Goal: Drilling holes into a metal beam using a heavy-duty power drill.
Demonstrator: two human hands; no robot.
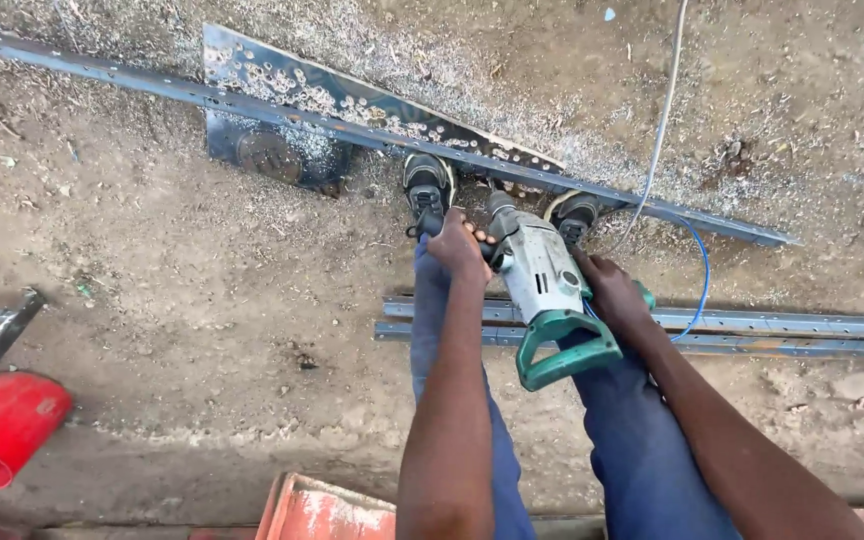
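Left hand [460, 243] closed round the drill's side handle; right hand [614, 292] wrapped on the grip beside the green rear handle, fingers hidden under the body. Drill [544, 290] held near vertical, grey body, nose down at the long steel strip [372, 133] lying across the dirt. Bit tip hidden by the chuck, so contact point cannot be told. Both shoes [426, 185] stand on or at the strip's near edge, one each side of the drill, pinning it. Strip already carries a row of holes; bright swarf [472, 60] lies thick beyond it. A dark plate [282, 150] sits under the strip to the left. Blue cable [700, 285] loops off right, near the spare strips [772, 335] behind the heels. Judgement: good work here wants the drill square to the strip, weight straight down through both arms, side handle braced against twist, feet kept firm, cable clear of the bit. Red bucket [2, 430] well apart at left.
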